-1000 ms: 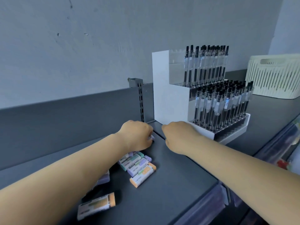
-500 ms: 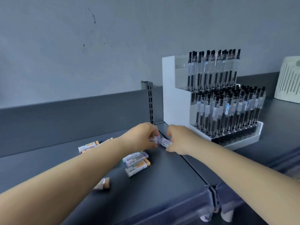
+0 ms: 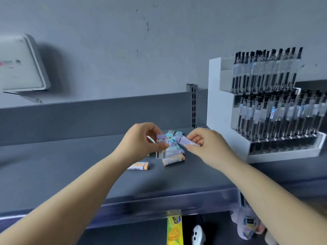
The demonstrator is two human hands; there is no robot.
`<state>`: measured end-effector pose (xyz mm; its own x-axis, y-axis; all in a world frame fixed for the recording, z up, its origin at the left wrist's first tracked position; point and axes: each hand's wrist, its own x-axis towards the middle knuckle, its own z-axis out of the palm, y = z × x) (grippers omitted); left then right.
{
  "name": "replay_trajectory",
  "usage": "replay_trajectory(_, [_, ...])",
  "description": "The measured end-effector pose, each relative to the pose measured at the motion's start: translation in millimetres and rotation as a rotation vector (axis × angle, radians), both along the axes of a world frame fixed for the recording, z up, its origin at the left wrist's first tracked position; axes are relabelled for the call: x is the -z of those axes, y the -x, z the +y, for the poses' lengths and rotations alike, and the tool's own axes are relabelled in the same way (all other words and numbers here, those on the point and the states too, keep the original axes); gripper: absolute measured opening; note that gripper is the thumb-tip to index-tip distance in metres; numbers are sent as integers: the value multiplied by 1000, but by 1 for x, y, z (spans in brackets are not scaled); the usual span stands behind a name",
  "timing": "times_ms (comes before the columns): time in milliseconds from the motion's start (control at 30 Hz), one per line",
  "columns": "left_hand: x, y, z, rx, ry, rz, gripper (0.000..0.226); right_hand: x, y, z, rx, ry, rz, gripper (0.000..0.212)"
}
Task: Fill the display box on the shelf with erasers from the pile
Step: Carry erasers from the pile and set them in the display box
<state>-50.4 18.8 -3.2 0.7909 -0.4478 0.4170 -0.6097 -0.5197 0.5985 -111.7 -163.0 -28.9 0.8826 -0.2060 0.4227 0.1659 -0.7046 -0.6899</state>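
A pile of small wrapped erasers (image 3: 172,152) in purple, teal and orange lies on the dark grey shelf (image 3: 70,167), near the middle. My left hand (image 3: 141,142) is raised just above the pile and pinches a purple eraser (image 3: 161,138), with more erasers held under its fingers. My right hand (image 3: 203,144) is close beside it and grips another purple eraser (image 3: 185,140). One orange-ended eraser (image 3: 138,166) lies apart to the left of the pile. No eraser display box is in view.
A white tiered stand full of black pens (image 3: 265,106) takes up the shelf's right side. A slotted upright post (image 3: 193,105) rises at the back rail. A white panel (image 3: 21,62) hangs on the wall at left. Packaged goods (image 3: 174,228) sit below the shelf edge.
Both hands have lifted off the shelf, each now holding erasers above the pile. My view has swung left and down, showing the wall panel and the lower shelf.
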Motion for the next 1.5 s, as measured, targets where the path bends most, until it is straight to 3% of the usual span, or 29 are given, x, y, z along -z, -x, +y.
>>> replay_trajectory(200, [10,32,52,-101,212,64,20,6,20,53,-187,-267,-120,18])
replay_trajectory(567, [21,76,196,-291,535,107,16,11,33,191,-470,-612,-17,9])
replay_trajectory(833, [24,104,321,-403,593,48,12,9,43,307,-627,-660,14,11])
replay_trajectory(1067, [38,112,405,-426,646,42,12,22,43,392,-636,-683,27,11])
replay_trajectory(1500, [40,72,487,-503,716,56,32,17,-12,461,-618,-510,-102,15])
